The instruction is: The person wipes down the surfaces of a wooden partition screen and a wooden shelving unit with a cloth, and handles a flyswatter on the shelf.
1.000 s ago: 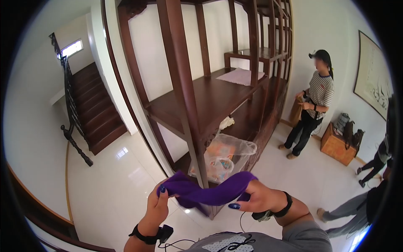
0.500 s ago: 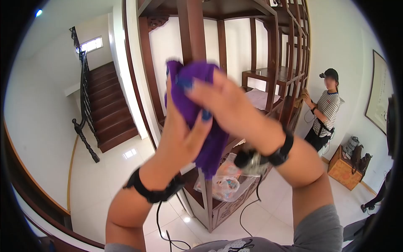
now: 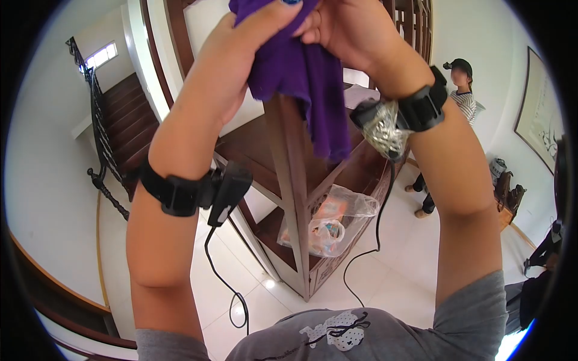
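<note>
A purple cloth [image 3: 295,75] hangs in folds from both hands at the top of the view, in front of the corner post [image 3: 289,150] of a dark wooden shelf unit. My left hand [image 3: 241,42] is closed on the cloth's left side, thumb lying across it. My right hand [image 3: 355,33] grips the upper right part with curled fingers. The cloth's lower end dangles loose to the right of the post. The top of the cloth and some fingertips are cut off by the view's edge. Whether the cloth touches the post cannot be made out.
A clear plastic bag [image 3: 328,222] of packets lies on the bottom shelf. Black cables [image 3: 379,210] trail from the devices strapped to both wrists. At the right stands another person [image 3: 462,90] in a striped shirt. A staircase [image 3: 123,120] rises on the left.
Both hands have risen with the cloth and now reach the top edge of the view. They have moved slightly apart, and the view has tilted lower. The cloth hangs more loosely.
</note>
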`<state>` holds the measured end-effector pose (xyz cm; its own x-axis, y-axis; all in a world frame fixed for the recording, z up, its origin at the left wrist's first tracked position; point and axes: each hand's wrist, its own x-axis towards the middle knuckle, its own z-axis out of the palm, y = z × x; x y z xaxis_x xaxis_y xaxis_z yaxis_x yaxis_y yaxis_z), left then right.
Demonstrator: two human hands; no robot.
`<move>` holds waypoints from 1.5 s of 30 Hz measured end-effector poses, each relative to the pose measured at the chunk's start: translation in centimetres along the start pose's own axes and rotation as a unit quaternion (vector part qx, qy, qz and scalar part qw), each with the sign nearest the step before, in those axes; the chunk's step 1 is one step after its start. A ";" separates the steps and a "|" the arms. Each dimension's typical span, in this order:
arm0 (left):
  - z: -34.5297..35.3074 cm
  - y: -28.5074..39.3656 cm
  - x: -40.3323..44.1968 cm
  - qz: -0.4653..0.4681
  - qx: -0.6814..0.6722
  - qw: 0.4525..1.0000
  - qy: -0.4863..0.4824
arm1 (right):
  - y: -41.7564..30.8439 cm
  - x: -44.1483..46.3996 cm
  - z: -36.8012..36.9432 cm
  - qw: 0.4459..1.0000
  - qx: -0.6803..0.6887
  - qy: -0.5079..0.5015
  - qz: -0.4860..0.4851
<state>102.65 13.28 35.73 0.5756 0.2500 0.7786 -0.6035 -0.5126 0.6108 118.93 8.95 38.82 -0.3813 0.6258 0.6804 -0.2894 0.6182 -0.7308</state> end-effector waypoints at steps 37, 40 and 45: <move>0.2 -4.6 -9.6 -0.035 0.406 0.912 0.043 | 5.5 -7.7 5.4 0.799 -0.575 0.166 -0.053; 0.7 -7.6 -13.6 0.008 0.438 0.898 0.041 | 8.3 -11.1 5.0 0.765 -0.618 0.177 0.041; 1.2 -10.2 -18.5 0.013 0.513 0.858 0.017 | 11.7 -14.9 5.9 0.726 -0.683 0.070 -0.033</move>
<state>98.79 12.88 14.91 0.5421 0.2426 0.8045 0.1980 -0.9673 0.1583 116.02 4.01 19.84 -0.2859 0.5557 0.7807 0.8747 0.4841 -0.0243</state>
